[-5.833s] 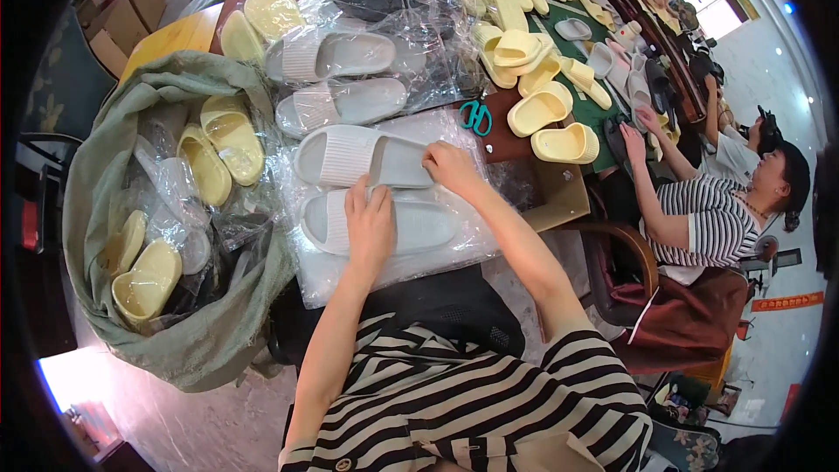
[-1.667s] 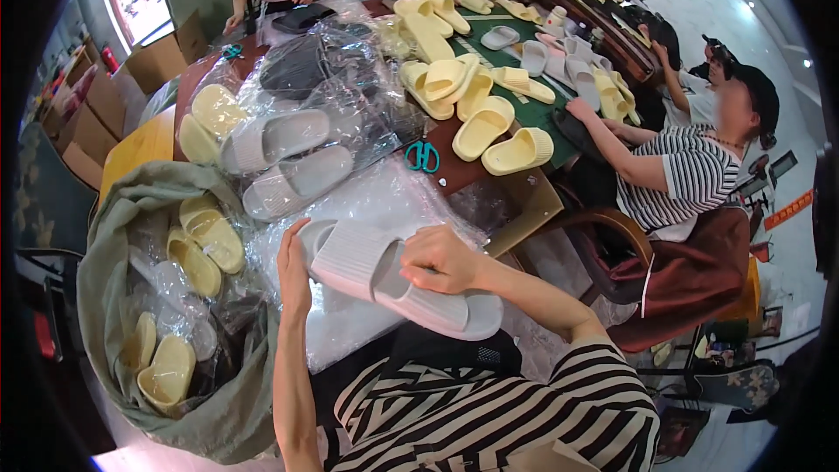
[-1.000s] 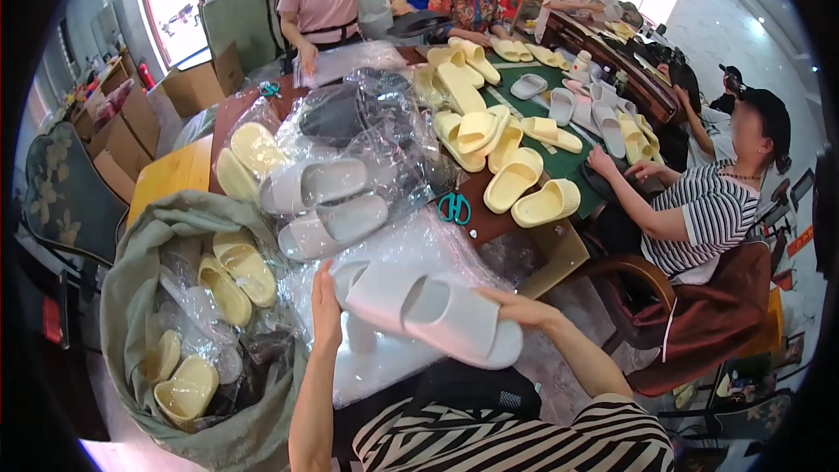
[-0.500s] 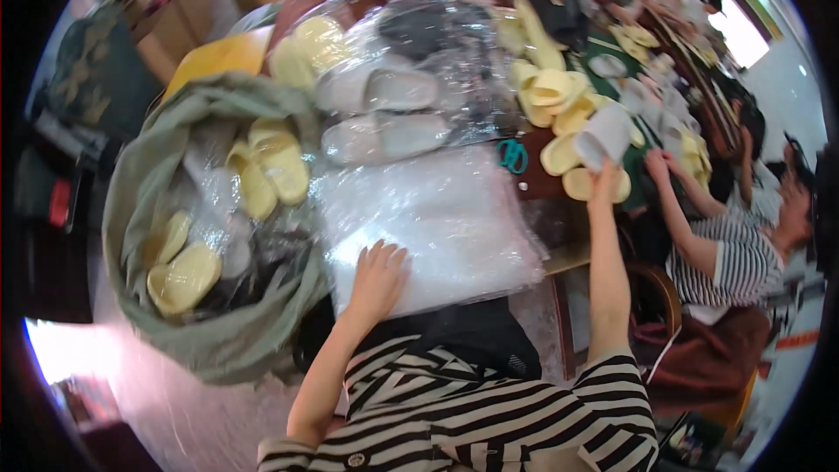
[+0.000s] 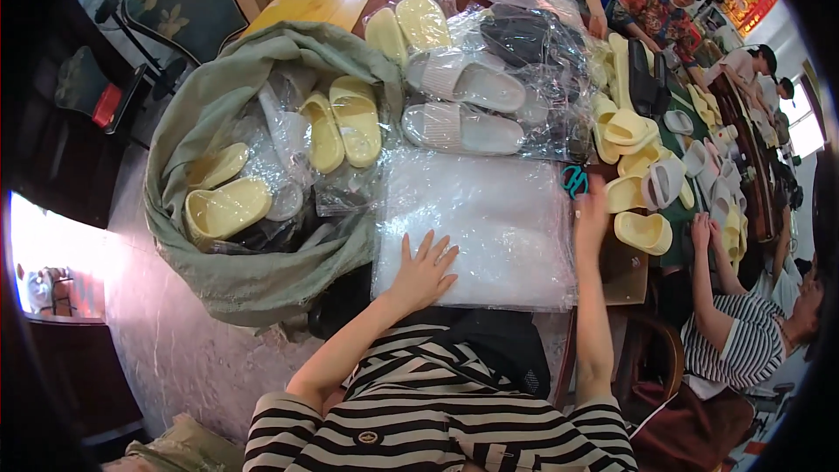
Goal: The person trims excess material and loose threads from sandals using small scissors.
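Two bare hands are out over a clear crinkled plastic sheet (image 5: 476,232) spread on the worktop (image 5: 622,267) in front of the person in the black-and-white striped top. From the head view, the left hand (image 5: 426,269) lies flat on the near edge of that sheet, fingers spread, its grip released and holding nothing. The right hand (image 5: 591,211) is stretched out to the far right edge of the sheet, just beside a pair of teal-handled scissors (image 5: 574,180); I cannot tell whether its grip is released or clenched, nor whether it touches the scissors.

Beyond the sheet lie two pale grey ribbed foam slippers in clear bags (image 5: 461,105), side by side, with a dark slipper in a clear bag (image 5: 524,35) behind them and two pale yellow slippers (image 5: 406,26) further back. To the left stands a large olive-green cloth sack (image 5: 236,271), open at the top, with bagged yellow foam slippers (image 5: 341,127) inside it. To the right, loose yellow slippers (image 5: 642,232) are heaped on a green-topped table (image 5: 677,245), near the right hand but apart from it. A co-worker in a striped shirt (image 5: 743,345) sits at the right edge, one hand (image 5: 701,229) reaching toward that heap. More people sit along the far side.
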`<state>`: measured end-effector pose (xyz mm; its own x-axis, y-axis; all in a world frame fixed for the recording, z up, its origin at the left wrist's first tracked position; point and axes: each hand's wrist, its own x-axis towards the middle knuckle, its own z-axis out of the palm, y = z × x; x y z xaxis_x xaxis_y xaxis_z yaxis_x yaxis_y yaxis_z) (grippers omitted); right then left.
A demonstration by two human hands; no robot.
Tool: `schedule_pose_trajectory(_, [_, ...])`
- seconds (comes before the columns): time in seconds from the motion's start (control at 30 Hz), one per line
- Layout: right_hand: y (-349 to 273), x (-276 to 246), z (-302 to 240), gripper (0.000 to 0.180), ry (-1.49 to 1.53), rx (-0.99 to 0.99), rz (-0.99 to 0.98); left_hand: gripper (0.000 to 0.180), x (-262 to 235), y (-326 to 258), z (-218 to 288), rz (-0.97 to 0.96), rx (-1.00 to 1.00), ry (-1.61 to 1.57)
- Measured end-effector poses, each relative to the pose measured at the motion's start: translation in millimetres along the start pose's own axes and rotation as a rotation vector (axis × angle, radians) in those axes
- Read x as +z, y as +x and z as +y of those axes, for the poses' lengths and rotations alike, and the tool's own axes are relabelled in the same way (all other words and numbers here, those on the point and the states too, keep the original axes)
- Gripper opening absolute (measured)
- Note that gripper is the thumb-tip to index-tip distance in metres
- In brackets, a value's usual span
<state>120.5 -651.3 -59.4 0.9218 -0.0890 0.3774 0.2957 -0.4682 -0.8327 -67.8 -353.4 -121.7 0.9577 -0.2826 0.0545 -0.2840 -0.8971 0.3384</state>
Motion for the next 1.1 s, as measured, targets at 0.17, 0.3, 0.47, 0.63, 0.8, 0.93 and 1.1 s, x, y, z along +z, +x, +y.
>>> schedule_pose_trajectory(0.17, [-54.5,74.9,-30.4,0.058,-0.275,-0.474,-0.778,0.052,-13.3,17.1,-8.2,0.064,-0.052,-0.309])
schedule_pose_trajectory(0.3, [-71.9,93.9,-22.2,0.061,-0.532,-0.574,-1.018,0.054,-73.1,36.9,-58.4,0.415,-0.234,-0.231])
schedule_pose_trajectory(0.47, [-64.9,95.2,-31.2,0.062,-0.514,-0.584,-1.063,0.057,-112.2,63.0,-144.8,0.543,-0.352,0.317])
schedule_pose_trajectory(0.63, [-62.5,97.6,-24.4,0.062,-0.529,-0.623,-1.038,0.039,-120.4,87.7,-207.8,0.305,-0.529,0.093])
schedule_pose_trajectory(0.8, [-63.6,98.1,-17.2,0.06,-0.534,-0.656,-0.984,0.029,-207.8,109.8,-228.1,0.726,-0.536,-0.662])
schedule_pose_trajectory(0.93, [-64.5,101.2,-16.8,0.06,-0.51,-0.672,-0.968,0.028,-275.8,110.5,-225.9,0.814,-0.479,-1.15])
schedule_pose_trajectory(1.1, [-62.3,100.5,-19.6,0.06,-0.487,-0.657,-0.989,0.032,-325.9,123.6,-161.2,0.885,-0.263,-1.52])
